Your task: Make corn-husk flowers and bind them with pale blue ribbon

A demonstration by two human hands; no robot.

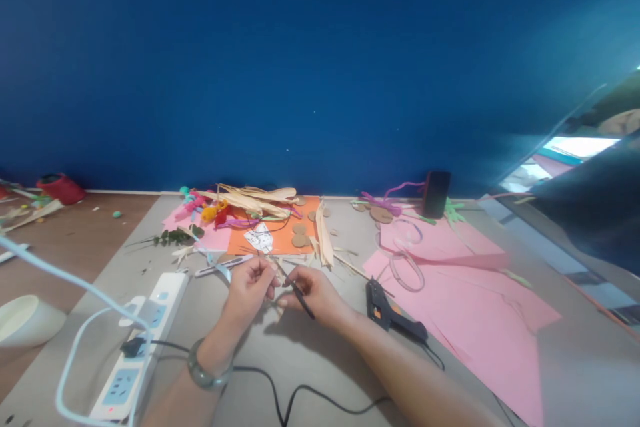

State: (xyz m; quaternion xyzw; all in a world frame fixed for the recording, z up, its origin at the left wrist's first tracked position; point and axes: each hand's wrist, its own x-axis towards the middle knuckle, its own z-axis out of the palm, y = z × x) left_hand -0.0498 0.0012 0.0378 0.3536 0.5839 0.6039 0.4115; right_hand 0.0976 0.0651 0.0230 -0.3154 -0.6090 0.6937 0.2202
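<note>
My right hand (315, 293) pinches what look like slim black tweezers (301, 297), tilted with the narrow end toward my left hand. Opposite it, my left hand (253, 283) has thumb and fingers closed together; whatever small thing they hold is too fine to make out. Pale dry husk strips (324, 240) lie just beyond both hands. On an orange sheet (287, 230) behind them rest a white patterned paper piece (259, 238) and several brown discs (300, 235). A slim grey cutter (220, 267) lies beside my left hand.
At right, a black glue gun (393, 313) lies by pink sheets (480, 320). An upright black phone (436, 195) stands against the blue wall. At left are a power strip (137, 347), a pale blue cable (65, 273) and a white bowl (31, 320). A black cord (265, 373) crosses the front.
</note>
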